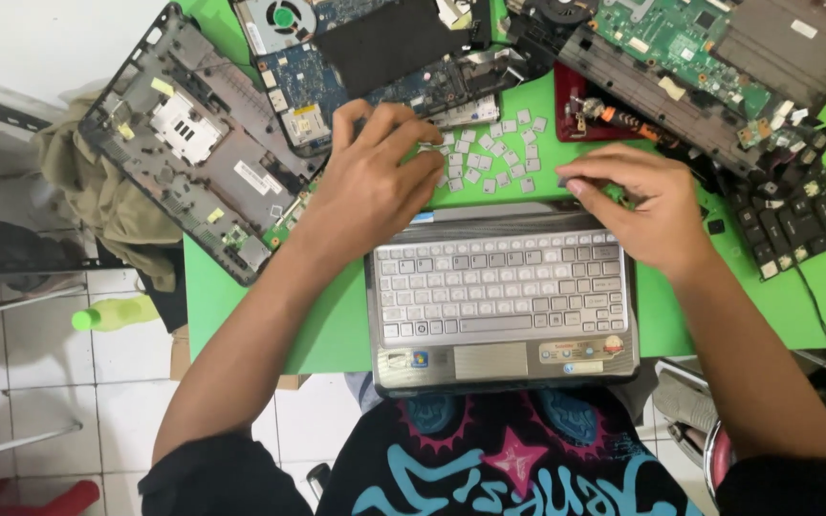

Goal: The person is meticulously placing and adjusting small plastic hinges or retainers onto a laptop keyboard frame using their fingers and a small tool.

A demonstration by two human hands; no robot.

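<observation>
Two bare hands working above a silver laptop base (502, 298) on a green table (241, 306).

Left hand (372, 177) is resting fingers-down on the loose grey keycaps (495, 153) scattered at 12 o'clock of the keyboard; whether it is pinching one cannot be told. Right hand (644, 203) is hovering at 1 o'clock, fingertips pressed together, possibly on a keycap. A red tray (576, 119) at 1 o'clock is holding small parts and an orange-handled tool. Opened laptop shells are crowding 10 to 2 o'clock; the laptop is overhanging the table's near edge at 6. Bare green room is lying at 8 and 4 o'clock.
</observation>
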